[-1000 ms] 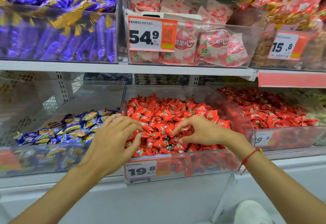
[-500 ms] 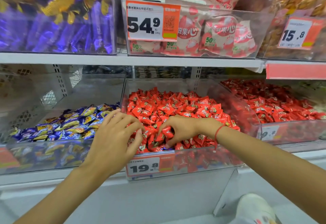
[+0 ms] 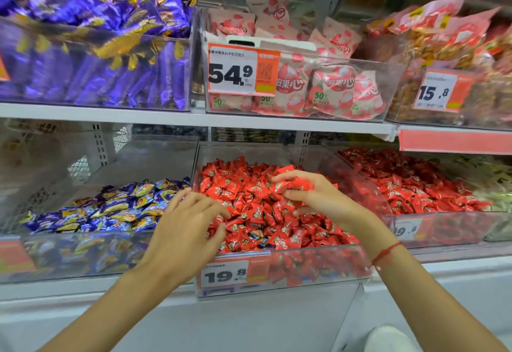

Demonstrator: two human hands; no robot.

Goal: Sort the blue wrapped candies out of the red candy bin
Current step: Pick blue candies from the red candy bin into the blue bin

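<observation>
Sorting's unfinished: I spot a blue candy low at the near front of the red bin. My right hand has lifted, scooping red candies; my left hand stays loose-fingered, empty, at the bin's left edge.

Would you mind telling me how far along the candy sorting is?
Done: cannot tell. In hand: the right hand lifts red candies aside, while the left hand hovers at the red candy bin. Left: a blue wrapped candy shows near the front.
</observation>
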